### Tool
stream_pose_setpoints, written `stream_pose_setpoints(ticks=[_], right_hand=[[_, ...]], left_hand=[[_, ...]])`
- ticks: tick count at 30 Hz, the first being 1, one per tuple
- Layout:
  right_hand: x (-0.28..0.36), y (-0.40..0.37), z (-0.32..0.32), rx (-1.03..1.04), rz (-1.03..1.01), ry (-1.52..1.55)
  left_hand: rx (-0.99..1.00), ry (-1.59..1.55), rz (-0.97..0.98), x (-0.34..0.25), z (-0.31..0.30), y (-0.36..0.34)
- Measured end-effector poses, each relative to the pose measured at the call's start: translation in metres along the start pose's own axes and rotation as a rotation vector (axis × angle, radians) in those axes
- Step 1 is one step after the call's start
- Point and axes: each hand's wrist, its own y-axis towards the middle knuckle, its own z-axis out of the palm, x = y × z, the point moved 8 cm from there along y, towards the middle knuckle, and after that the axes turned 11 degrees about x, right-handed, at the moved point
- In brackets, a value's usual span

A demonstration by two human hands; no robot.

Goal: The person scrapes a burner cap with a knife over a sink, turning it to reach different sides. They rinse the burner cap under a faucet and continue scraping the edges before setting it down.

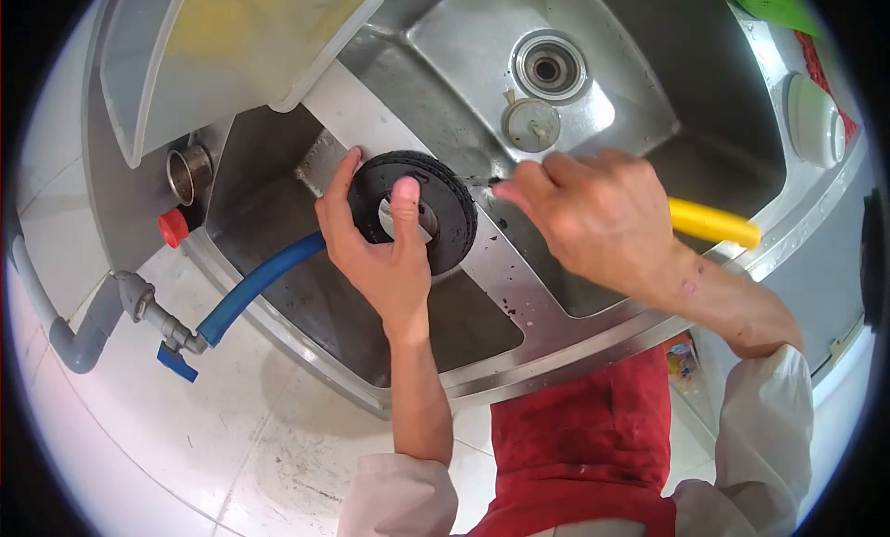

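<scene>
Black ribbed ring (pixel 454 223) is lying flat on the sink divider (pixel 519 282) at frame centre, the left hand (pixel 375 251) pinching it, thumb through its hole, while the right hand (pixel 593 212), fisted around a yellow-handled tool (pixel 714 223), is pointing its tip leftward against the ring's right edge.

Sink (pixel 556 347): stainless steel, brushed, dull sheen, smeared with dark gritty specks near the divider.
Black ring (pixel 454 212): matt, rough-looking, ridged rim; probably cast metal, cannot tell for sure.
Yellow handle (pixel 714 223): smooth glossy plastic.
Blue hose (pixel 260 282): smooth, slightly shiny, rubber or plastic.
Container (pixel 167 83), far left: translucent frosted plastic.
Pipe (pixel 88 338): grey matt plastic.
Floor tiles (pixel 232 444): white, glazed, scuffed and stained.
Apron (pixel 584 453): red cloth, matt.
Sleeve (pixel 760 426): white cloth.
</scene>
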Motion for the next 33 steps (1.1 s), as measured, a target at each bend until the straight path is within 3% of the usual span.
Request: stream_pose_setpoints(ticks=[7, 13, 19, 22, 25, 28, 29, 32, 33], right_hand=[[0.004, -0.009, 0.006, 0.004, 0.114, 0.001], [0.009, -0.026, 0.011, 0.004, 0.169, 0.043], [0.019, -0.047, 0.021, -0.008, 0.201, 0.128], [0.016, -0.043, 0.018, -0.029, 0.207, 0.133], [0.007, -0.038, 0.017, -0.002, 0.208, 0.154], [0.008, -0.037, 0.012, -0.047, 0.194, 0.113], [0.007, -0.035, 0.011, -0.074, 0.193, 0.109], [0.009, -0.031, 0.008, -0.120, 0.204, 0.092], [0.011, -0.031, 0.009, -0.116, 0.214, 0.086]], left_hand=[[-0.078, 0.088, -0.091, 0.001, -0.003, -0.010], [-0.158, -0.057, -0.199, 0.005, 0.001, -0.014], [-0.221, -0.080, -0.148, 0.001, 0.004, -0.015], [-0.159, -0.149, -0.205, 0.006, 0.004, -0.011], [0.069, 0.195, -0.218, -0.010, 0.004, -0.011], [0.178, 0.412, 0.382, -0.031, -0.005, -0.008], [0.299, 0.421, 0.528, -0.040, -0.002, -0.008], [0.580, 0.559, 0.752, -0.027, 0.011, 0.008], [0.485, 0.499, 0.757, -0.024, 0.011, 0.011]])
